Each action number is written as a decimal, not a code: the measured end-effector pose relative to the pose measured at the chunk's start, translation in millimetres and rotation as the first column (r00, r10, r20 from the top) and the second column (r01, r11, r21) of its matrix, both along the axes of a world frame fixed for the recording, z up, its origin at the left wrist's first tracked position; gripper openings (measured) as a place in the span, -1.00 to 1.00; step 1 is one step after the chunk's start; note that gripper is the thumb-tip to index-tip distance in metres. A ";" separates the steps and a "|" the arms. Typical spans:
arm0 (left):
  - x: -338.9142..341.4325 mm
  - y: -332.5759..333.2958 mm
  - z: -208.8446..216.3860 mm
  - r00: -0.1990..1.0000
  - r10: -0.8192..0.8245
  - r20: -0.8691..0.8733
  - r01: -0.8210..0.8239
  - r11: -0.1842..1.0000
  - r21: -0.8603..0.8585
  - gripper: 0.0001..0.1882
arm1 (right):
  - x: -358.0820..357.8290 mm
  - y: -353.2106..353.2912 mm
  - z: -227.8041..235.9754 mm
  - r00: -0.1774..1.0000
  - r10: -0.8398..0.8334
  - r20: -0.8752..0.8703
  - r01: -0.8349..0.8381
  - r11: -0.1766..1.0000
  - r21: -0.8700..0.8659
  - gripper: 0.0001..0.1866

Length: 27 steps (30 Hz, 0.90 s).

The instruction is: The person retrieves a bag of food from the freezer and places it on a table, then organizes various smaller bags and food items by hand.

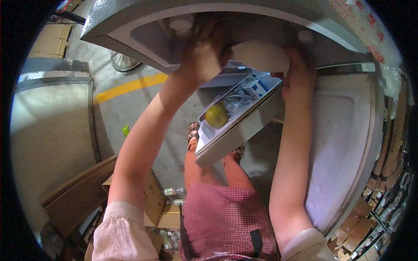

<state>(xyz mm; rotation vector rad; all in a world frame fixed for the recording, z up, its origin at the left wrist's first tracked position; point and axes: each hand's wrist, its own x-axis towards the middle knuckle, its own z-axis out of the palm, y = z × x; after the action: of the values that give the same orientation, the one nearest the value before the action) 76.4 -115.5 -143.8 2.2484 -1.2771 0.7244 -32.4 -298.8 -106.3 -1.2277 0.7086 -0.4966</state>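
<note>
1. Right hand (299, 65) is set against the right edge of a rounded white object (259, 54), with the fingers apparently bent around it; how firmly it is gripped cannot be told.
2. Left hand (204, 52) is raised near the object's left end, blurred and in shade; whether anything is held by it, or whether contact is made, cannot be told.
3. The white object is located between the hands, at the mouth of the upper refrigerator compartment (148, 41). If it is supported at the right edge alone, it could be tipped toward the left.
4. Below it, a lower door (248, 137) is swung out, with a green fruit (216, 115) and clear plastic bags (239, 100) carried in its door bin (203, 116). Should the object be let slip, the bin could be struck and the fruit knocked out.
5. A foot (193, 130) is placed near that door, so anything dropped could be landed on it.
6. The right forearm is passed close by the upper door (331, 152); if that panel were swung inward, the arm could be nudged and the hold spoiled.
7. Because the compartment is dim, its edge could be misjudged and a knuckle or the object bumped.
</note>
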 end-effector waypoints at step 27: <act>1.9 20.1 -27.6 0.949 0.025 0.315 -0.020 1.000 -0.021 -0.80 | 30.3 47.1 -19.2 0.945 0.150 0.292 0.061 0.792 -0.607 -0.49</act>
<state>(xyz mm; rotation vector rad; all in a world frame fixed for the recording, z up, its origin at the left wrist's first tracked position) 78.3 -95.4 -171.4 2.1977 -1.3815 1.1367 -2.1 -251.7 -125.5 -1.7096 0.2212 -0.9149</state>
